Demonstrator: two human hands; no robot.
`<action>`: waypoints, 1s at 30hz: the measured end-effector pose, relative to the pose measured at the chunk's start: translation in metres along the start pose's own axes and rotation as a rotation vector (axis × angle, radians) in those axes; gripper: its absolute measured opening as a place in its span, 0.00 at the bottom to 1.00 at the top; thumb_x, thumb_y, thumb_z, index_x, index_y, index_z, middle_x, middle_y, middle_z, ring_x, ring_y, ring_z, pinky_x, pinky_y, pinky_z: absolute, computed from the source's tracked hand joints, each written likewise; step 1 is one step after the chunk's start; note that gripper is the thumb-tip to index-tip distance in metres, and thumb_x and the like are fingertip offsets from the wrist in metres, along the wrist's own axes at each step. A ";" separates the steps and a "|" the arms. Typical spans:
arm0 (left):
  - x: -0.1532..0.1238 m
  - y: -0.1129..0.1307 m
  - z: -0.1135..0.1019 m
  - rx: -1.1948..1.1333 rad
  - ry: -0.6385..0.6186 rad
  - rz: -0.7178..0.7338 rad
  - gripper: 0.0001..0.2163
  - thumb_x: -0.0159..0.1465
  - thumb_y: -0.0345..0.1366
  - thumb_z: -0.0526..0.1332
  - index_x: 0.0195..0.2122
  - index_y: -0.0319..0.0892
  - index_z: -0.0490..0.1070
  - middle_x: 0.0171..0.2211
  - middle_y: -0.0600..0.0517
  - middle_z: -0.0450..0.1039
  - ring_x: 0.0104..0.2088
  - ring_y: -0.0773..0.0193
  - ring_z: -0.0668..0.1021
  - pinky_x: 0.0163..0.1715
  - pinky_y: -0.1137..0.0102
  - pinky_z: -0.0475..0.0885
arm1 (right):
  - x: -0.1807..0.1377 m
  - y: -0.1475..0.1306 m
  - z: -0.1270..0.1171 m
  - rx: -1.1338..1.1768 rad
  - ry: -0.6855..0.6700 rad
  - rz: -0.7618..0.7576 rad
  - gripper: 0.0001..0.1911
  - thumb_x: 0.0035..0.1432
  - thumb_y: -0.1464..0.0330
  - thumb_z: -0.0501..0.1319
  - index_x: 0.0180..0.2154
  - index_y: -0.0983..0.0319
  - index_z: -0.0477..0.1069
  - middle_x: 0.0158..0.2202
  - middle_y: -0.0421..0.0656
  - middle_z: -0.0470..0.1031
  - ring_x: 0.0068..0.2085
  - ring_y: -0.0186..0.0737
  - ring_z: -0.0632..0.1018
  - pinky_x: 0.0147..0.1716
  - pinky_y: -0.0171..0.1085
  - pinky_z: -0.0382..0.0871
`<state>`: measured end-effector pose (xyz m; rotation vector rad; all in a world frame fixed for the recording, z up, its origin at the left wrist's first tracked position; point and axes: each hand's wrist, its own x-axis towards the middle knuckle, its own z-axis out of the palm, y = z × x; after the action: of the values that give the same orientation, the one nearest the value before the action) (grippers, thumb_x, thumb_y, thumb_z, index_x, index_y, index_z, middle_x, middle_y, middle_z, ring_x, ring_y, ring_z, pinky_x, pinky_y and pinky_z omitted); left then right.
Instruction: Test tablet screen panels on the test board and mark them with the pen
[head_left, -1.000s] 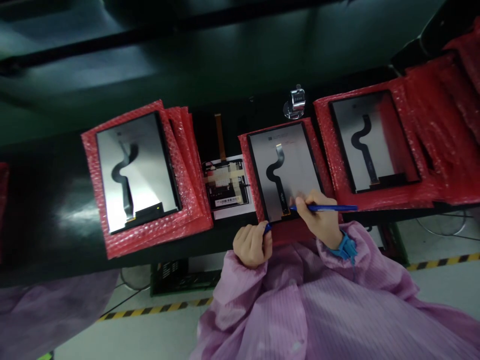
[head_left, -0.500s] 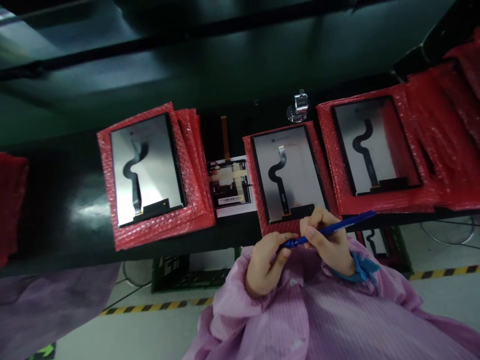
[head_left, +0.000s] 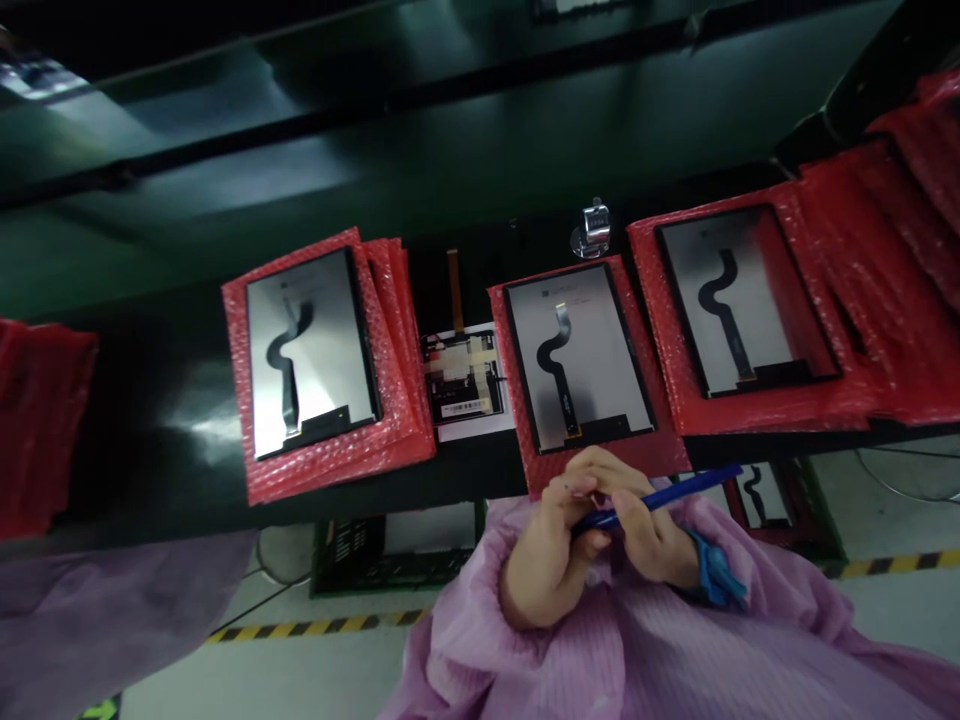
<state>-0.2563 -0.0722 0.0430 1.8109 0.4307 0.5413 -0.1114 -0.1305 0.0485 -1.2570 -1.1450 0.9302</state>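
My two hands meet in front of my chest, just at the near edge of the table. A blue pen (head_left: 697, 484) lies slantwise between them, its far end sticking out up to the right. My right hand (head_left: 652, 540) is closed around the barrel. The fingers of my left hand (head_left: 547, 560) are closed at the pen's lower left end, which they partly hide. Right beyond my hands, an LCD panel (head_left: 600, 370) with a curved black flex cable (head_left: 556, 370) rests on a red bubble-wrap bag (head_left: 540, 478).
Similar panels lie on red bags at left (head_left: 330, 330) and right (head_left: 772, 320). Between them sits a taped device part (head_left: 465, 375) with an orange flex strip (head_left: 455, 290). A shiny metal stand (head_left: 595, 228) is behind. Red bag piles (head_left: 45, 420) flank the table; green crates (head_left: 352, 585) are below.
My hands have drawn closer together around the pen, and my left fingers cover more of its lower end. The view has shifted slightly; the panels lie as before.
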 end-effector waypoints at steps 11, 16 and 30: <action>-0.015 -0.016 -0.017 0.682 0.290 -0.170 0.17 0.74 0.39 0.53 0.62 0.44 0.63 0.61 0.40 0.66 0.62 0.52 0.68 0.59 0.51 0.69 | -0.020 0.000 -0.067 -0.727 0.350 0.204 0.14 0.69 0.61 0.54 0.50 0.59 0.71 0.42 0.47 0.77 0.36 0.44 0.79 0.32 0.40 0.74; -0.026 -0.026 -0.007 0.552 0.203 -0.206 0.21 0.73 0.39 0.55 0.66 0.46 0.58 0.67 0.40 0.60 0.68 0.50 0.62 0.63 0.46 0.64 | -0.043 0.011 -0.072 -1.273 0.073 0.149 0.20 0.68 0.61 0.56 0.57 0.63 0.68 0.47 0.52 0.72 0.34 0.46 0.80 0.23 0.40 0.73; -0.019 -0.023 -0.003 -0.288 0.577 -0.511 0.25 0.62 0.50 0.66 0.57 0.46 0.67 0.58 0.44 0.68 0.56 0.56 0.74 0.53 0.63 0.72 | -0.052 0.026 -0.086 -0.915 -0.025 -0.140 0.17 0.57 0.82 0.50 0.37 0.61 0.74 0.36 0.43 0.78 0.37 0.38 0.82 0.36 0.34 0.77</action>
<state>-0.2740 -0.0736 0.0194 1.1821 1.1113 0.7145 -0.0363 -0.1965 0.0201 -1.8412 -1.7415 0.2865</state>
